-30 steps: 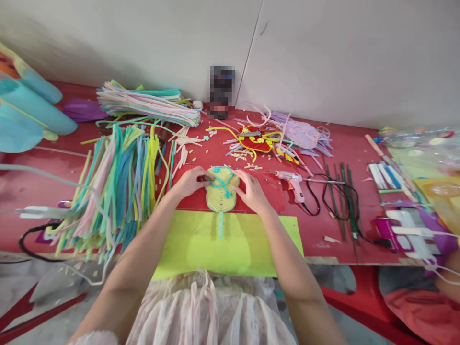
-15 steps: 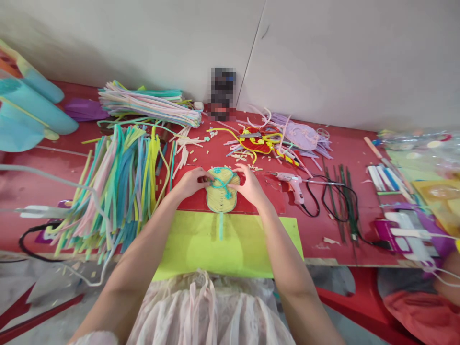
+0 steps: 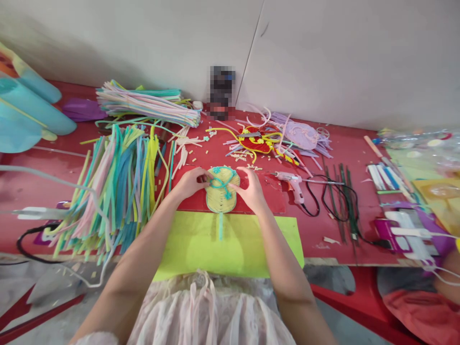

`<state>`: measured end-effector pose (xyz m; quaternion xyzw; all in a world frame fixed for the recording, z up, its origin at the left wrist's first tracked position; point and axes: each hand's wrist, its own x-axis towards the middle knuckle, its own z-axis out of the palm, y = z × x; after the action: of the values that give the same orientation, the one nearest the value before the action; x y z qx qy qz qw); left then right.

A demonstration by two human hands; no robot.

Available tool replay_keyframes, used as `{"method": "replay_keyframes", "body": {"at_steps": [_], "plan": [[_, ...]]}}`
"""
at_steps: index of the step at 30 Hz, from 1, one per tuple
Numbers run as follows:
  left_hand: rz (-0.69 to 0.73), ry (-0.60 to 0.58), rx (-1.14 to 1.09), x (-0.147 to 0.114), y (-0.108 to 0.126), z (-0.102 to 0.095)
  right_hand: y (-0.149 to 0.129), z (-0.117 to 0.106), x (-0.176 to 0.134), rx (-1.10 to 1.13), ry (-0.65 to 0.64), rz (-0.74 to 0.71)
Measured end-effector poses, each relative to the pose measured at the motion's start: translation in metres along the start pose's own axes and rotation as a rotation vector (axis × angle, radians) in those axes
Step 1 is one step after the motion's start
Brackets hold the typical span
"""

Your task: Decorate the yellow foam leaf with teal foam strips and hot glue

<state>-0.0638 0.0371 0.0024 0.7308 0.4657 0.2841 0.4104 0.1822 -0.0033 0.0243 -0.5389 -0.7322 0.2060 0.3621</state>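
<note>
A yellow fan-shaped pipe-cleaner piece (image 3: 220, 201) has a teal outline and a pale teal handle (image 3: 221, 227) pointing toward me. On its upper part, teal pipe cleaners (image 3: 223, 185) cross in a curve, with small teal flower shapes near the top and the right. At the upper left edge, my left hand (image 3: 192, 183) has thumb and finger closed on a teal pipe cleaner. Curved around the right side, my right hand (image 3: 250, 189) keeps thumb and forefinger apart. Its thumb tip touches the piece near the teal crossing. The other right fingers are partly hidden.
A yellow-green sheet (image 3: 194, 249) lies at the front edge. Pipe-cleaner bundles (image 3: 122, 182) stand left. Purple and yellow pipe-cleaner pieces (image 3: 302, 134) lie behind. To the right are a pink glue gun (image 3: 293, 184), its looped black cord and a power strip (image 3: 406, 232).
My right thumb and fingers have shifted slightly on the fan's right side. The left hand stays almost in place, and the fan has hardly moved.
</note>
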Motion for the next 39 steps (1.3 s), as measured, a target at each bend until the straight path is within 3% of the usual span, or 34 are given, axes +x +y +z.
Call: {"method": "replay_keyframes", "body": {"at_steps": [6, 11, 15, 20, 31, 35, 39], "plan": [[0.0, 0.006, -0.029, 0.0, -0.002, 0.001, -0.015, -0.015, -0.057, -0.04, 0.129, 0.039], [-0.018, 0.031, -0.046, -0.002, -0.003, 0.004, -0.013, -0.014, -0.114, -0.117, 0.088, 0.043], [-0.007, 0.102, 0.007, -0.003, 0.0, 0.005, -0.01, -0.013, -0.133, -0.123, 0.084, 0.076], [-0.012, 0.133, 0.076, -0.004, 0.004, 0.005, -0.008, -0.014, -0.13, -0.109, 0.135, 0.096], [-0.024, 0.124, 0.025, -0.004, -0.003, 0.006, -0.008, -0.012, -0.129, -0.139, 0.09, 0.065], [-0.011, 0.096, 0.037, -0.003, 0.0, 0.004, -0.012, -0.006, -0.108, -0.184, 0.062, -0.016], [-0.023, 0.079, 0.051, -0.002, 0.003, 0.003, -0.02, 0.007, -0.078, -0.278, -0.071, -0.107]]}}
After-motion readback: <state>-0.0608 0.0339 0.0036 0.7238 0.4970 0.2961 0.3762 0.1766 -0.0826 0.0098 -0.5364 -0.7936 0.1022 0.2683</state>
